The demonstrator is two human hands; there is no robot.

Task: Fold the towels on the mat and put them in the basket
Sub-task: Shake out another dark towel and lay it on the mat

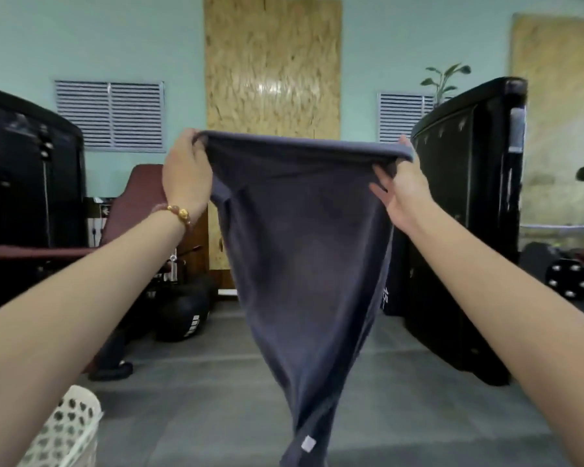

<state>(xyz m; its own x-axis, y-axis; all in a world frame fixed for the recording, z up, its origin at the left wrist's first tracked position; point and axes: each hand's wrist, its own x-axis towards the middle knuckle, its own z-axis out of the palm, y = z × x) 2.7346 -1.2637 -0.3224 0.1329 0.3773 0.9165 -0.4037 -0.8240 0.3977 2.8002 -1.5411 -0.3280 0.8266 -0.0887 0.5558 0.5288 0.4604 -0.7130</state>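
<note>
A dark blue-grey towel (304,251) hangs in the air in front of me, stretched along its top edge and narrowing toward the floor, with a small white label near its lower end. My left hand (184,173), with a beaded bracelet at the wrist, grips the top left corner. My right hand (403,190) pinches the top right corner, some fingers spread. A white perforated basket (70,429) shows partly at the bottom left, beside my left forearm. The grey mat floor (199,399) lies below.
Black gym machines stand at the left (31,203) and right (466,230). A dark red bench (129,210) and black weights (182,311) sit at the left back. A wooden panel (272,69) and wall vents are behind.
</note>
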